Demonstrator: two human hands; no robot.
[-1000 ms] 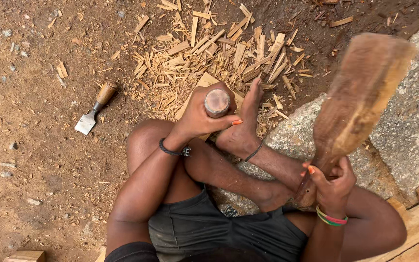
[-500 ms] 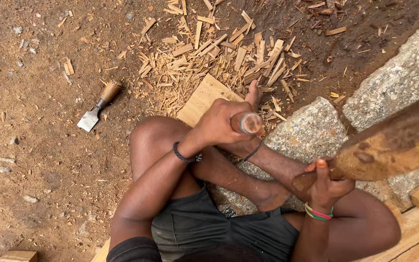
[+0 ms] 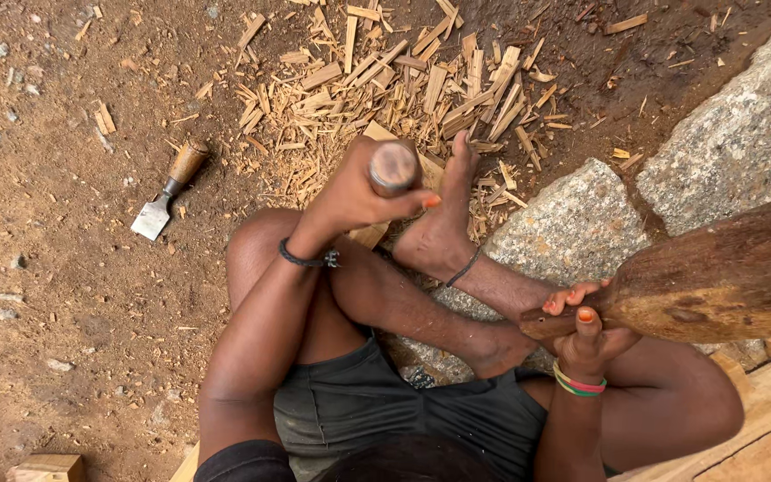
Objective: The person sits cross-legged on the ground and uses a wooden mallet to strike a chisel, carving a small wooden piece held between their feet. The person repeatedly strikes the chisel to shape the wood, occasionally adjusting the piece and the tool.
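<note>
My left hand is closed in a fist, arm stretched forward over my bent knee. My right hand is clenched too, thumb up, wrist bent near my crossed legs.

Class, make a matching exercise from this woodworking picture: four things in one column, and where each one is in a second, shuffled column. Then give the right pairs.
Things
1. Spare chisel
2. Wooden mallet
3. Round tool handle
4. Wood chips

Places
A. Gripped in the left hand
B. Lying alone on the bare dirt, left of the legs
C. Piled on the ground beyond the foot
D. Held in the right hand, over the grey stones

Pairs: 1-B, 2-D, 3-A, 4-C
</note>
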